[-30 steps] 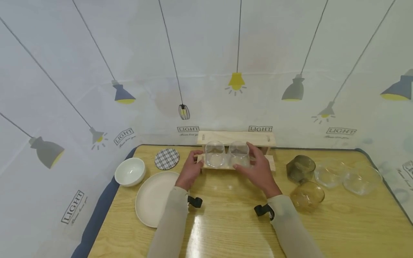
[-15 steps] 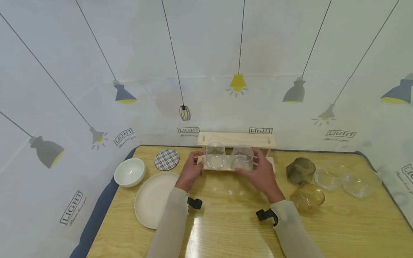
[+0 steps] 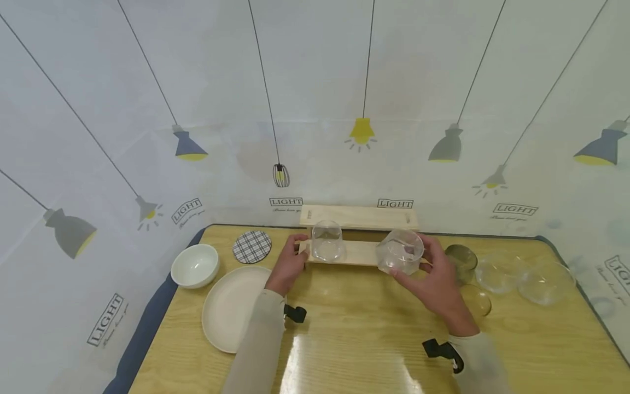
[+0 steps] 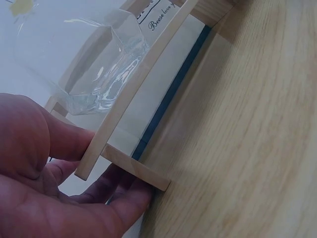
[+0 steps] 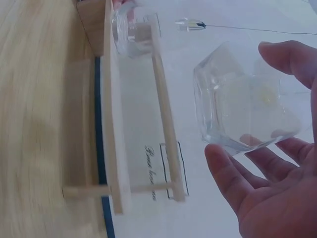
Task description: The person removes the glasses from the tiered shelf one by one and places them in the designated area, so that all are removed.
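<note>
While the right hand (image 3: 435, 279) clasps a clear, faceted glass cup (image 3: 397, 254) with curled fingers, apart from the pale wooden rack (image 3: 359, 216) near its right end, the left hand (image 3: 287, 266) grips the rack's left edge between thumb and fingers; the bare front slat (image 3: 360, 253) stretches toward a second clear glass cup (image 3: 327, 242). Black "LIGHT" labels (image 3: 286, 202) mark the white backdrop (image 3: 315, 71)

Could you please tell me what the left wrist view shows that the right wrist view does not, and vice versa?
Only the left wrist view: a close look at the left hand gripping one end of the wooden rack.
Only the right wrist view: the right hand holding a clear glass, and the printed cage lamp.
Both: the rack, the other glass standing on it, the wooden table and the printed wall.
</note>
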Demonstrator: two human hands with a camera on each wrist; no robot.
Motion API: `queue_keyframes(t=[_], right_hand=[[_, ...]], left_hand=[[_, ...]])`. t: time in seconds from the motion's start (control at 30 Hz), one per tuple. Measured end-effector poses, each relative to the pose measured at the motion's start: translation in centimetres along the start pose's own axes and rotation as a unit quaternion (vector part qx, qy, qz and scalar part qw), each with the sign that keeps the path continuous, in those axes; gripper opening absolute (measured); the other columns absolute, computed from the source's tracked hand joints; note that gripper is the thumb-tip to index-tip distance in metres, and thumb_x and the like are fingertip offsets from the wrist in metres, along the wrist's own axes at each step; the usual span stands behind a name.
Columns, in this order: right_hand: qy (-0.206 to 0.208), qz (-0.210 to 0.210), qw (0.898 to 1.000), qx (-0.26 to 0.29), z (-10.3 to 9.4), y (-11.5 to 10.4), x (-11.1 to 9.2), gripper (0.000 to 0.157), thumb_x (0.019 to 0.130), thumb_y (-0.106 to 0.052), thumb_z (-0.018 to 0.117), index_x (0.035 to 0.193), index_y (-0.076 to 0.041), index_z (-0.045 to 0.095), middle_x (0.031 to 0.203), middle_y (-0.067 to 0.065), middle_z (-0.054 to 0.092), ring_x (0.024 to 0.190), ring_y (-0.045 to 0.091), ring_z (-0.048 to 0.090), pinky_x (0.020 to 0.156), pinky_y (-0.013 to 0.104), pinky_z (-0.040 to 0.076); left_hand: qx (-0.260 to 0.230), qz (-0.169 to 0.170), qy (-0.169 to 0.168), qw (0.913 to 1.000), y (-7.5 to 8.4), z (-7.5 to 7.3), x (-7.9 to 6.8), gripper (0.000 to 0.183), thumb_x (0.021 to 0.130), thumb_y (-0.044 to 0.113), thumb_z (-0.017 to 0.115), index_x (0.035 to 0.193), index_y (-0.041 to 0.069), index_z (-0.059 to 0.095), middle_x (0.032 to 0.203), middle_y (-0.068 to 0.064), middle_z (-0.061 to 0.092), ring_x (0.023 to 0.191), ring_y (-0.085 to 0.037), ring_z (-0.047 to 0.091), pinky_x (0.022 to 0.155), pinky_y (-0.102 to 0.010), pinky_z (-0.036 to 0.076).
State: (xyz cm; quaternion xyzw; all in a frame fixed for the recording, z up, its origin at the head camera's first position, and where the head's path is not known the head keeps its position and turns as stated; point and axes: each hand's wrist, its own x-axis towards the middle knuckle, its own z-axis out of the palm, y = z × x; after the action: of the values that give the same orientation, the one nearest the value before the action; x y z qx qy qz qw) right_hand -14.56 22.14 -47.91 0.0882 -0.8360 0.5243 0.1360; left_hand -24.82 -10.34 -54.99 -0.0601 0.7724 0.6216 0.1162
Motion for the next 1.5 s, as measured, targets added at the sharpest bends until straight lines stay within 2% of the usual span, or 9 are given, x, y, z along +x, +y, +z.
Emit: queue_keyframes(t=[0.2, 0.37, 0.5, 0.63, 0.83, 1.0, 1.23, 1.4, 1.5], right_hand=[[0.032, -0.021, 0.999, -0.027, -2.8, 0.2, -1.7, 0.084, 0.082, -0.002, 0.089, 0.153, -0.006, 0.045, 0.131, 0.02, 0.063, 0.111, -0.001, 0.063, 0.09, 0.007, 0.051], [0.056, -0.025, 0.996, -0.062, -5.2, 0.5, -3.2, 0.086, 0.077, 0.002, 0.091, 0.151, -0.003, 0.047, 0.127, 0.018, 0.064, 0.11, -0.004, 0.061, 0.088, 0.005, 0.05], [0.083, -0.012, 0.993, -0.082, -7.5, 1.2, -4.2, 0.088, 0.075, 0.003, 0.093, 0.151, -0.005, 0.048, 0.128, 0.004, 0.063, 0.11, -0.006, 0.06, 0.086, 0.003, 0.05], [0.131, 0.007, 0.988, -0.083, -10.0, 2.1, -5.3, 0.089, 0.071, 0.011, 0.091, 0.15, -0.005, 0.051, 0.127, -0.015, 0.06, 0.111, -0.007, 0.06, 0.085, 0.003, 0.05], [0.183, 0.041, 0.977, -0.102, -13.4, 3.7, -6.9, 0.092, 0.07, 0.017, 0.088, 0.152, -0.008, 0.051, 0.127, -0.022, 0.059, 0.114, -0.01, 0.059, 0.085, 0.001, 0.048], [0.179, 0.078, 0.973, -0.121, -15.2, 5.7, -8.3, 0.091, 0.078, 0.01, 0.088, 0.156, -0.015, 0.049, 0.132, -0.026, 0.054, 0.113, -0.015, 0.056, 0.084, -0.001, 0.046], [0.184, 0.179, 0.959, -0.116, -16.5, 7.7, -10.5, 0.082, 0.087, -0.009, 0.087, 0.157, -0.026, 0.046, 0.128, -0.032, 0.048, 0.107, -0.018, 0.051, 0.079, -0.001, 0.044], [0.156, 0.179, 0.963, -0.132, -16.9, 8.7, -11.4, 0.069, 0.089, -0.013, 0.087, 0.146, -0.027, 0.051, 0.122, -0.032, 0.047, 0.099, -0.022, 0.051, 0.074, 0.0, 0.046], [0.137, 0.193, 0.963, -0.13, -16.8, 9.6, -11.5, 0.067, 0.088, -0.02, 0.089, 0.139, -0.032, 0.048, 0.119, -0.032, 0.047, 0.095, -0.022, 0.05, 0.07, 0.002, 0.047]], left_hand=[[0.009, 0.011, 0.0, 0.9999, -0.1, -0.1, 0.0, 0.04, 0.11, 0.018, 0.054, 0.149, 0.019, 0.048, 0.143, -0.018, 0.055, 0.122, -0.03, 0.058, 0.093, -0.039, 0.051], [0.011, 0.002, 0.0, 0.9999, -0.2, -0.2, -0.3, 0.038, 0.11, 0.018, 0.055, 0.147, 0.022, 0.049, 0.146, -0.018, 0.053, 0.128, -0.032, 0.056, 0.097, -0.041, 0.051], [0.015, 0.002, 0.002, 0.9999, 0.0, -0.1, -0.4, 0.037, 0.11, 0.018, 0.055, 0.147, 0.021, 0.049, 0.15, -0.019, 0.05, 0.132, -0.033, 0.054, 0.099, -0.044, 0.05], [0.015, 0.008, 0.0, 0.9999, 0.0, 0.0, -0.1, 0.04, 0.11, 0.018, 0.054, 0.15, 0.019, 0.048, 0.148, -0.02, 0.052, 0.128, -0.032, 0.056, 0.095, -0.041, 0.052], [0.019, 0.005, -0.006, 0.9998, 0.2, 0.2, 0.0, 0.043, 0.11, 0.02, 0.054, 0.153, 0.02, 0.046, 0.146, -0.018, 0.053, 0.127, -0.031, 0.057, 0.098, -0.041, 0.052], [0.01, -0.014, -0.005, 0.9998, 0.0, 0.1, 0.0, 0.043, 0.111, 0.02, 0.054, 0.153, 0.02, 0.047, 0.152, -0.018, 0.049, 0.135, -0.034, 0.052, 0.103, -0.045, 0.051], [0.012, -0.014, -0.009, 0.9998, -0.1, 0.0, -0.2, 0.043, 0.111, 0.021, 0.054, 0.153, 0.02, 0.046, 0.152, -0.018, 0.048, 0.131, -0.033, 0.054, 0.098, -0.042, 0.052], [0.016, -0.008, -0.006, 0.9998, -0.1, 0.0, -0.3, 0.043, 0.111, 0.021, 0.053, 0.153, 0.02, 0.046, 0.149, -0.017, 0.05, 0.125, -0.03, 0.056, 0.092, -0.038, 0.052], [0.018, -0.003, 0.003, 0.9998, 0.0, 0.0, -0.2, 0.042, 0.111, 0.02, 0.054, 0.152, 0.02, 0.047, 0.149, -0.018, 0.051, 0.125, -0.031, 0.056, 0.092, -0.038, 0.053]])
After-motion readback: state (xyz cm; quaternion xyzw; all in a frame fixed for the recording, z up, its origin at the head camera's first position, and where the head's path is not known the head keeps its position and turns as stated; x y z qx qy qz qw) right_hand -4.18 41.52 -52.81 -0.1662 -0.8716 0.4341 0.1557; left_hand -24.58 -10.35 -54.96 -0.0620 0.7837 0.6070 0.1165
